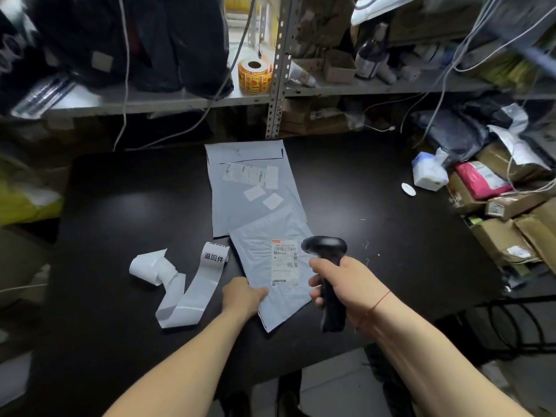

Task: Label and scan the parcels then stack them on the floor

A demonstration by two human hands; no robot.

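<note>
The right hand (346, 284) is closed round the handle of a black barcode scanner (325, 246), fingers wrapped at the front. The scanner head points to about 10 o'clock, over the shipping label (284, 263) of a small grey mailer (258, 236). A thin red thread (380, 300) goes round the right wrist.

The left hand (242, 296) grips this mailer at its lower left edge, thumb on top; the other fingers are not clearly seen. The mailer lies flat on the black tabletop (120, 221), near the front edge, a bit turned, w/ its lower corner toward 6 o'clock.

At 12 o'clock from it lies a larger grey mailer (240, 203), also flat, w/ several white labels on it. The small mailer overlaps its lower right corner.

At 9 o'clock from the small mailer lies a loose label strip (192, 287), partly curled, w/ black printed characters at the upper end; this end touches the small mailer's left edge.

At 3 o'clock on the tabletop are a white tissue pack (428, 173) and just beside it a small white disc (408, 189). Farther to 3 o'clock, cardboard boxes (505, 239) and a pink parcel (481, 180) are piled.

At 12 o'clock a metal shelf (180, 100) carries a roll of yellow-red stickers (255, 75) and dark bags (135, 40).
</note>
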